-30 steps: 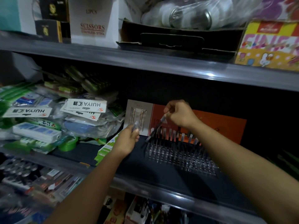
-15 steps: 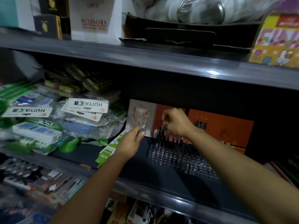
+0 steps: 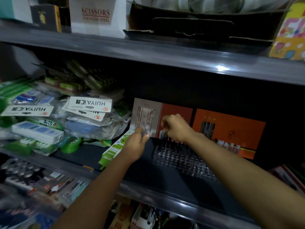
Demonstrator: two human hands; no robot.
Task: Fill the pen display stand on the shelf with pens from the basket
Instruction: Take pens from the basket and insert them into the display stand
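Note:
A clear plastic pen display stand [image 3: 181, 160] with rows of holes sits on the dark middle shelf [image 3: 102, 154], backed by an orange card [image 3: 231, 129]. A few pens stand in its back row. My right hand [image 3: 175, 128] is over the stand's back left corner, fingers pinched on a dark pen [image 3: 164, 135] that points down into a hole. My left hand [image 3: 137, 142] hovers just left of the stand, closed around a small bunch of pens [image 3: 145, 132]. The basket is out of view.
Bagged stationery packs [image 3: 89, 119] and green tape rolls [image 3: 71, 145] crowd the shelf's left side. A green packet [image 3: 113, 149] lies beside my left wrist. The upper shelf [image 3: 148, 52] overhangs close above, holding a scissors box [image 3: 95, 14].
My right hand has lowered the pen from a slant above the stand to upright at the back row. My left hand stayed in place beside the stand.

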